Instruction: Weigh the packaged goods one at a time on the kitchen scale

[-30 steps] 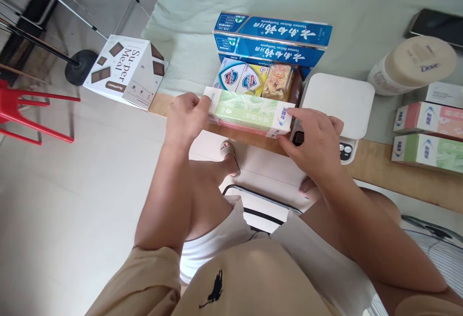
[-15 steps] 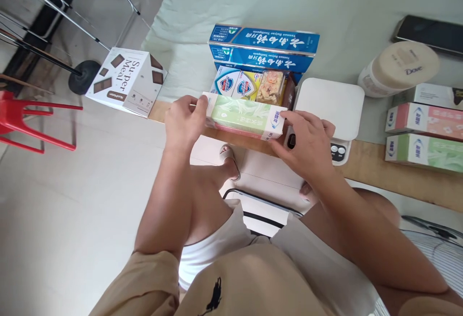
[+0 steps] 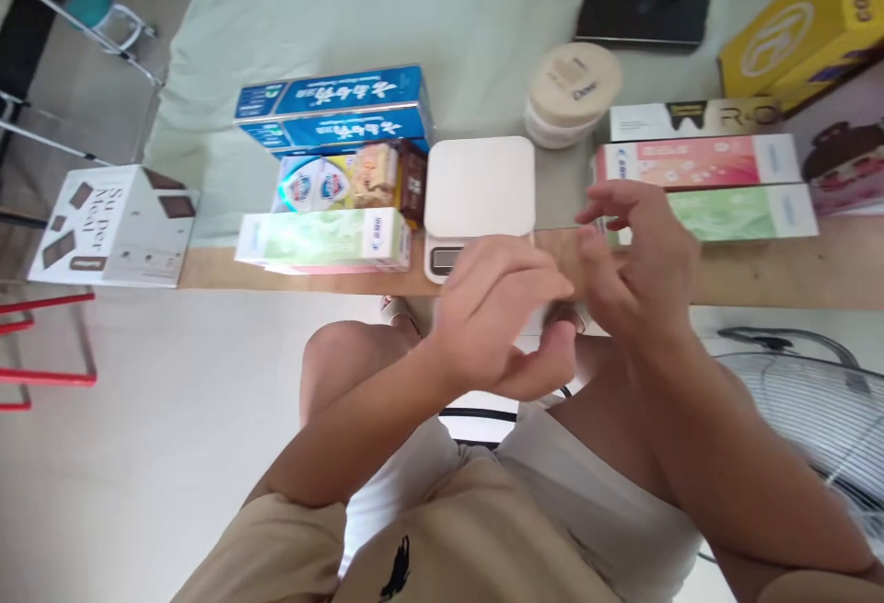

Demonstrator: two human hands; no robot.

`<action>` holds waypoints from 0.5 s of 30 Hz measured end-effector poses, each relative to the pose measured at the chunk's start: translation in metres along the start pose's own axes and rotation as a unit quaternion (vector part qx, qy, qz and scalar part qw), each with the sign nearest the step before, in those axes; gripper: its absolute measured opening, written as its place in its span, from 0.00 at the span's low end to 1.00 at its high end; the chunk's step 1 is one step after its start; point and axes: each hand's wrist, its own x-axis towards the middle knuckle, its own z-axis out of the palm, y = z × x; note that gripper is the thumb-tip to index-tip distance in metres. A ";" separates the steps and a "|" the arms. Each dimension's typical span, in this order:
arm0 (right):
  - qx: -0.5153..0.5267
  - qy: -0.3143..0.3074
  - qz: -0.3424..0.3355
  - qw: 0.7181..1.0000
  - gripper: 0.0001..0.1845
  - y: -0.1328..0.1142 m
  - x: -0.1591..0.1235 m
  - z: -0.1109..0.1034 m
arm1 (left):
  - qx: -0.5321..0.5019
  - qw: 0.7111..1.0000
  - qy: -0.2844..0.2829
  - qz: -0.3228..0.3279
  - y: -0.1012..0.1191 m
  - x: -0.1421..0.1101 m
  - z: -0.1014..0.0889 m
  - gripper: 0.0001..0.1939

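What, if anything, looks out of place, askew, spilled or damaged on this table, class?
Nothing looks spilled or damaged. Slightly odd is the white box at the left front end of the table: its "Su-per Meal" lettering runs sideways. Whether it overhangs the edge, I cannot tell.

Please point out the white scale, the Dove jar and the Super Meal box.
White scale [image 3: 480, 189]: head view, on its platform.
Dove jar [image 3: 575, 80]: head view, on its lid.
Super Meal box [image 3: 103, 227]: head view, on its lettered side.
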 end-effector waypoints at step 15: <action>-0.115 0.095 0.324 0.934 0.16 0.135 -0.017 -0.070 | -0.137 0.906 -0.223 -0.332 -0.002 -0.016 0.135 0.42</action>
